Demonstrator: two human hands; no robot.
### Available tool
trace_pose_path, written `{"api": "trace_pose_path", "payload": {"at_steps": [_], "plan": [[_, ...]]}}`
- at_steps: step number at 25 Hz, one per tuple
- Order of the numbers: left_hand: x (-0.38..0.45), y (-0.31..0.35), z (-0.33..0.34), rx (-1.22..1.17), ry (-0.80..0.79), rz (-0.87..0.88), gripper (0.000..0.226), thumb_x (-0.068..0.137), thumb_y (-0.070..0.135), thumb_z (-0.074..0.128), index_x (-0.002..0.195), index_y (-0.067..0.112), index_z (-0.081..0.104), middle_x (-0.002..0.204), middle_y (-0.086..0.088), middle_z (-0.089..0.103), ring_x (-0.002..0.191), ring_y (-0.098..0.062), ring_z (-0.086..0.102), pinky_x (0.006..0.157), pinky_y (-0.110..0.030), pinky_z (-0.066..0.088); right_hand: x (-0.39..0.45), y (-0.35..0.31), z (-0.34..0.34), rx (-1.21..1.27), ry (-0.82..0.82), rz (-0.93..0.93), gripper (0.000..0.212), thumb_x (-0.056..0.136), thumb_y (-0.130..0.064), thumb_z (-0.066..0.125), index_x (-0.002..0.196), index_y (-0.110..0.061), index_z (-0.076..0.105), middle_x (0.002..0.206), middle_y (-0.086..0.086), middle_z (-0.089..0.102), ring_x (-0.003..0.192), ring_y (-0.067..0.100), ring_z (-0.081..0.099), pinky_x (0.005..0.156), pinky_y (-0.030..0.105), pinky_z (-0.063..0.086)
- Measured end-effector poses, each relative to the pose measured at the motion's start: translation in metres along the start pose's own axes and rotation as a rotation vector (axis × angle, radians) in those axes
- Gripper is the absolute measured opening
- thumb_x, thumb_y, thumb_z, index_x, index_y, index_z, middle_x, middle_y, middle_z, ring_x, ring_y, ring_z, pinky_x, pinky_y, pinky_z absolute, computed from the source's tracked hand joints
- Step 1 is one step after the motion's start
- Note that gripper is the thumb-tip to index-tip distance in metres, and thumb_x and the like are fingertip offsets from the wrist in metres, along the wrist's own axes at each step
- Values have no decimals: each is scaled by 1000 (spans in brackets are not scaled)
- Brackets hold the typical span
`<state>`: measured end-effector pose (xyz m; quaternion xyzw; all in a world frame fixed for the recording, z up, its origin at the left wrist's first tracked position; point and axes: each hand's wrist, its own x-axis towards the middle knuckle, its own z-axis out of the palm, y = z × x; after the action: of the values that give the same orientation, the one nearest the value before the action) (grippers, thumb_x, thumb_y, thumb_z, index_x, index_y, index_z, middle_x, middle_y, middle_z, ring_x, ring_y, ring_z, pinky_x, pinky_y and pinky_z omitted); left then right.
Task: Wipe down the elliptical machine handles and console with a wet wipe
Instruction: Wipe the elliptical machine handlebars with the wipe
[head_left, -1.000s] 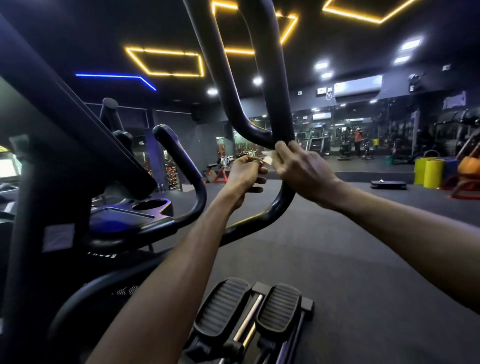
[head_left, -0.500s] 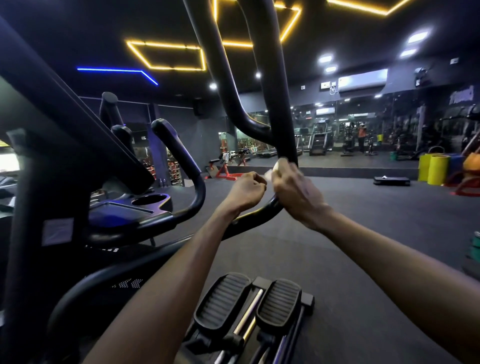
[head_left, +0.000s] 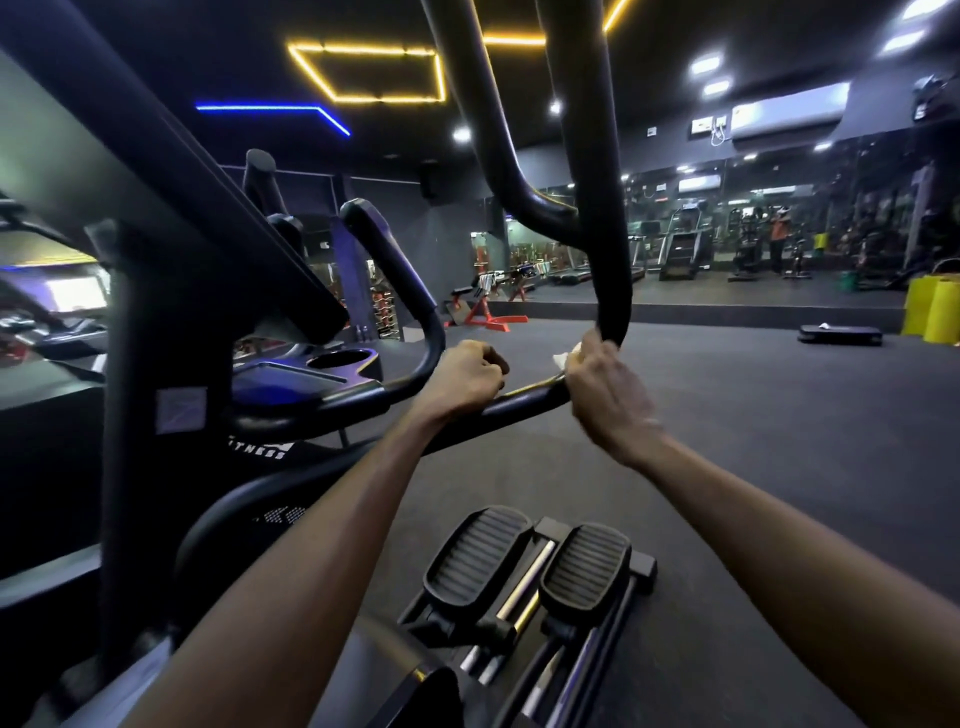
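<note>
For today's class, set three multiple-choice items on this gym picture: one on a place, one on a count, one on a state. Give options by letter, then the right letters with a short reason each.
1. Where is the wet wipe?
A. In the cup holder
B. In the right hand, against the handle bend
C. On the floor

2. How many foot pedals show below the arms?
A. One
B. Two
C. Four

3. What is the left hand doing?
A. Closed on the lower handle bar
B. Lying flat on the console
C. Hanging free

Answers:
1 B: white tissue sticks out of the right hand, which grips the moving handle at its bend.
2 B: the left pedal and right pedal lie side by side.
3 A: the left hand is fisted on the bar.
</note>
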<state>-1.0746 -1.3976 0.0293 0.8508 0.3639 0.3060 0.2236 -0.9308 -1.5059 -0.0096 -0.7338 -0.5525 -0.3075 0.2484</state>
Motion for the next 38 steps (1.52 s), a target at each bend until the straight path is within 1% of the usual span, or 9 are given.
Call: {"api": "trace_pose_path", "payload": {"at_steps": [4, 9, 15, 21, 27, 31, 33, 36, 38], "plan": [[-16, -13, -9, 71, 20, -5, 30, 86, 3, 47, 96, 14, 73, 92, -4, 75, 86, -15, 68, 76, -21, 50, -18, -35, 21, 142, -100, -152, 22, 90, 5, 42, 102, 4, 60, 106, 18, 45, 86, 36, 54, 74, 47, 51], [-32, -22, -20, 105, 39, -34, 35, 82, -1, 44, 91, 17, 73, 93, -5, 76, 92, -16, 69, 91, -31, 54, -15, -17, 19, 123, -6, 118, 18, 98, -1, 37, 101, -1, 55, 112, 17, 40, 81, 38, 55, 63, 43, 44], [-52, -24, -23, 141, 127, -68, 32, 83, -1, 48, 91, 13, 75, 98, -5, 75, 95, -20, 67, 90, -34, 53, -31, -81, 27, 350, -85, -104, 20, 91, 9, 43, 99, -4, 55, 114, 17, 42, 79, 31, 50, 63, 38, 37], [-78, -56, -42, 192, 220, -67, 30, 90, -1, 47, 99, 12, 72, 105, -5, 73, 99, -21, 66, 94, -33, 51, -24, -56, 35, 226, 6, 184, 21, 101, -3, 34, 107, 1, 54, 128, 19, 39, 95, 37, 53, 76, 47, 50], [-97, -81, -62, 190, 221, -43, 29, 91, -1, 49, 101, 10, 73, 103, -4, 73, 96, -17, 65, 87, -23, 47, -52, -154, 44, 358, -36, -229, 41, 87, 8, 42, 125, -1, 54, 131, 17, 45, 94, 33, 56, 72, 43, 55], [-116, -112, -91, 202, 227, -31, 29, 89, 1, 50, 101, 13, 74, 104, -5, 74, 95, -19, 65, 86, -23, 44, -50, -124, 61, 384, 43, 98, 58, 85, 11, 44, 141, -4, 52, 147, 15, 50, 115, 41, 59, 98, 45, 52], [-124, -121, -99, 201, 221, -14, 30, 90, 0, 49, 106, 10, 73, 108, -6, 73, 102, -20, 65, 87, -19, 40, -50, -131, 64, 413, 69, 231, 55, 87, 11, 49, 140, -5, 53, 147, 13, 50, 120, 39, 57, 101, 43, 49], [-137, -135, -110, 200, 221, -25, 31, 90, 1, 49, 108, 10, 73, 109, -6, 73, 102, -18, 64, 80, -13, 34, -54, -215, 57, 518, 10, 64, 44, 87, 11, 45, 126, -5, 57, 131, 13, 54, 103, 39, 60, 89, 48, 52], [-144, -144, -116, 181, 232, -21, 29, 89, 0, 49, 103, 11, 73, 105, -5, 74, 99, -18, 65, 74, -12, 33, -69, -263, 53, 535, -38, -129, 47, 88, 4, 52, 134, -6, 50, 132, 12, 51, 97, 36, 60, 84, 48, 53]]}}
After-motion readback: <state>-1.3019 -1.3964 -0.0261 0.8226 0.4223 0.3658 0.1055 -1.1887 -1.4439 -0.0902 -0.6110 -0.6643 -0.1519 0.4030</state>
